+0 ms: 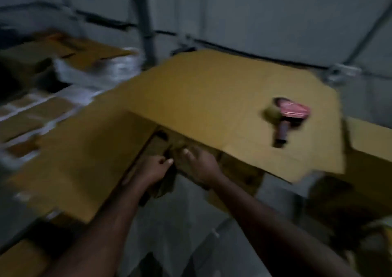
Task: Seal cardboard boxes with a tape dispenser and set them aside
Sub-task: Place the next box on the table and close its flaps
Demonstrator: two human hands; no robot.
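One tape dispenser [285,117] lies apart, beyond the right hand [201,166].

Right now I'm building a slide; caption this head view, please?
Left hand and right hand reach beneath a flat cardboard sheet bearing a pink-red tape dispenser.

Dim and grey-toned throughout, smeared by blur. Behind everything, a grey wall [265,11] of flat panels, split by faint upright seams. Against it, 1 grey upright pipe [144,22], running down from the top edge. Along the wall, a dark cable [244,53], sloping down toward the right. At far right, a small metal box [343,71] fixed to the wall, with a thin conduit [364,37] slanting up from it. At the bottom, bare grey floor [174,230], crossed by pale seams. At left, blurred white stacks [97,68], just beside the foot of the pipe. Source of the light not in view.
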